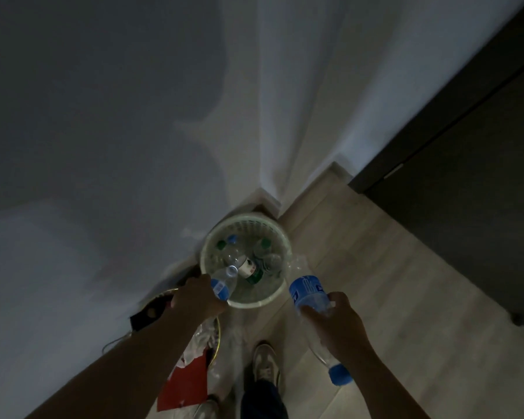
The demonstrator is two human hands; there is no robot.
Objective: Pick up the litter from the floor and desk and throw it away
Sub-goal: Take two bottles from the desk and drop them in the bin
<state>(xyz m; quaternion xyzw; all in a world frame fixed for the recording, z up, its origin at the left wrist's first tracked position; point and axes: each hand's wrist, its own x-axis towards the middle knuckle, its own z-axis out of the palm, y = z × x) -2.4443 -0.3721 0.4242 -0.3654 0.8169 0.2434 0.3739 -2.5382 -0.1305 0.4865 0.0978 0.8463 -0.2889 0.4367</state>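
Note:
A round pale plastic waste basket (272, 298) stands on the floor in the wall corner, holding several clear bottles and a can. My left hand (194, 299) grips a clear plastic bottle (224, 284) with a blue label, its open neck tilted over the basket's near rim. My right hand (338, 323) holds a second clear bottle (307, 293) with a blue label just right of the basket. That bottle's blue cap end (340, 375) points back toward me.
A second bin (217, 338) with a gold rim, red paper (185, 385) and crumpled white litter sits under my left arm. My shoes (265, 362) stand on pale wood floor. A dark door or cabinet (454, 189) fills the right side. Grey walls meet behind the basket.

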